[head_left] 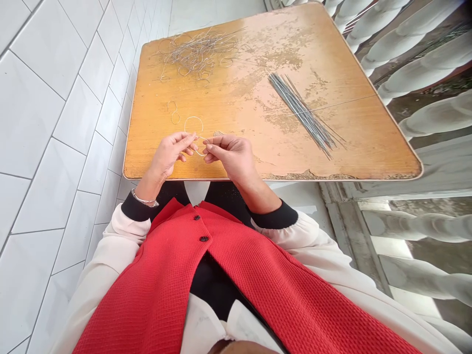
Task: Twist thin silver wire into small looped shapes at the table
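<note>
Over the near edge of the table, my left hand (170,153) pinches a thin wire (193,117) bent into two loops, like a figure eight. One round loop stands up beyond my fingertips; the other lies between my two hands. My right hand (232,152) grips the side of that lower loop between thumb and fingers. A smaller figure-eight wire piece (174,112) lies on the table just beyond my left hand. Where the wire crosses is partly covered by my left fingertips.
A worn wooden table (217,103) spans the view. At its far left sits a tangled heap of bent wires (201,51). On the right lies a bundle of straight wires (300,113), one wire across it. A tiled wall (73,113) flanks the left; a white balustrade (416,69) the right.
</note>
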Demonstrator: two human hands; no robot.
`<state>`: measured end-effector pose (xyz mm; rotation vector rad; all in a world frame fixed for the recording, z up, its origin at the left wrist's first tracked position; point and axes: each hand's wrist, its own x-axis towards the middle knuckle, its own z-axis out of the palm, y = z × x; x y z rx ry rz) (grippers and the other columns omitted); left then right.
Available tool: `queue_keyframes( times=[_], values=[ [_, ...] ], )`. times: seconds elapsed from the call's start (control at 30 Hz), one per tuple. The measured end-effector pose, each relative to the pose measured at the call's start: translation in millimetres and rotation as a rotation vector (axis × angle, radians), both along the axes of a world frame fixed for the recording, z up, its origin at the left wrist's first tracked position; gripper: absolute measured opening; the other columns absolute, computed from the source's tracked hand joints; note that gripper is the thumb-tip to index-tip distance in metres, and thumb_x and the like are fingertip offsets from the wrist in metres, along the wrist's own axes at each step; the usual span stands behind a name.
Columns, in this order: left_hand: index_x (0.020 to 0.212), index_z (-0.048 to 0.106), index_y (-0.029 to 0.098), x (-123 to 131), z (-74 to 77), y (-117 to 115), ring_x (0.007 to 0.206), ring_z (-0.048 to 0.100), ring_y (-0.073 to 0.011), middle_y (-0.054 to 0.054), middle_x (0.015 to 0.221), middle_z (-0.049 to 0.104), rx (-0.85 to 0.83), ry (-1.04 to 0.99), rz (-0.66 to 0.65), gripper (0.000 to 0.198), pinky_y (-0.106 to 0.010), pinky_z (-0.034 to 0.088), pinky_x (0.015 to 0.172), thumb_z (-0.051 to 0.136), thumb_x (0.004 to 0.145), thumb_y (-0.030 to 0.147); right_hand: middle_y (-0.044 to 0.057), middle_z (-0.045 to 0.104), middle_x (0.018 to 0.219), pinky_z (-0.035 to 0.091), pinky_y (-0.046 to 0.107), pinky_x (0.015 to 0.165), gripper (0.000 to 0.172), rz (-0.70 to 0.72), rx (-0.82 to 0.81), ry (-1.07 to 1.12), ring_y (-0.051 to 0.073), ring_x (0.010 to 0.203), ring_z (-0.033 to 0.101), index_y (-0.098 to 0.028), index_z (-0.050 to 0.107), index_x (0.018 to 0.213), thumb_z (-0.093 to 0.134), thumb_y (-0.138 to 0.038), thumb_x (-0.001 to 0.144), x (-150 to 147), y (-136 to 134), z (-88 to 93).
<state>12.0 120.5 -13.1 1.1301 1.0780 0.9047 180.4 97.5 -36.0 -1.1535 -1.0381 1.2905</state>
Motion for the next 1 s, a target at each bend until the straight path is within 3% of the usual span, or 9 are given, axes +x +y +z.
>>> queue_keyframes(
  times=[0.2,0.47,0.57,0.73,0.83,1.0],
  values=[
    [0.083,0.069,0.015,2.0,-4.3,1.5,0.060,0.056,-0.0037,0.001,0.070,0.068,0.033,0.009,0.021,0.007,-0.015,0.036,0.051,0.070,0.087,0.021,0.001,0.071,0.067,0.057,0.024,0.056,0.022,0.021,-0.006,-0.048,0.011,0.055,0.064,-0.018,0.074,0.079,0.085,-0.035,0.071,-2.9,2.7,-9.7],
    [0.072,0.067,0.014,1.4,-0.1,7.2,0.058,0.053,-0.0032,0.001,0.066,0.065,0.041,0.062,0.043,0.013,-0.016,0.037,0.052,0.066,0.086,0.013,0.000,0.072,0.068,0.056,0.024,0.058,0.031,0.037,-0.021,-0.100,0.010,0.056,0.064,-0.017,0.074,0.087,0.083,-0.039,0.067,-6.6,3.4,-11.2],
    [0.069,0.067,0.015,-19.8,3.0,31.6,0.058,0.054,-0.0036,0.000,0.066,0.066,0.046,0.147,0.030,0.016,-0.016,0.038,0.055,0.066,0.085,0.013,-0.001,0.073,0.070,0.055,0.026,0.059,0.033,0.068,-0.020,-0.116,0.010,0.057,0.064,-0.017,0.072,0.091,0.082,-0.037,0.067,-4.9,8.2,-13.2],
    [0.061,0.066,0.016,-49.4,5.7,93.0,0.054,0.052,-0.0058,-0.003,0.062,0.065,-0.001,0.303,0.066,0.021,-0.019,0.036,0.053,0.072,0.079,0.009,0.002,0.074,0.074,0.055,0.027,0.060,0.033,0.125,-0.077,-0.097,0.012,0.060,0.066,-0.017,0.072,0.087,0.083,-0.040,0.067,-0.2,13.2,-21.3],
    [0.054,0.063,0.015,-35.1,2.7,124.2,0.051,0.050,-0.0064,-0.003,0.055,0.061,0.050,0.397,0.067,0.028,-0.022,0.036,0.054,0.073,0.079,0.006,0.001,0.073,0.072,0.054,0.027,0.059,0.034,0.138,-0.106,-0.066,0.011,0.058,0.064,-0.018,0.074,0.084,0.085,-0.043,0.065,1.1,12.3,-23.5],
    [0.047,0.059,0.016,11.7,-11.1,160.6,0.043,0.045,-0.0071,-0.001,0.043,0.054,0.081,0.554,-0.003,0.036,-0.026,0.037,0.054,0.075,0.077,0.005,0.001,0.072,0.071,0.052,0.025,0.057,0.033,0.116,-0.140,-0.041,0.010,0.057,0.063,-0.017,0.074,0.083,0.085,-0.043,0.065,7.0,9.9,-22.2]
  ],
)
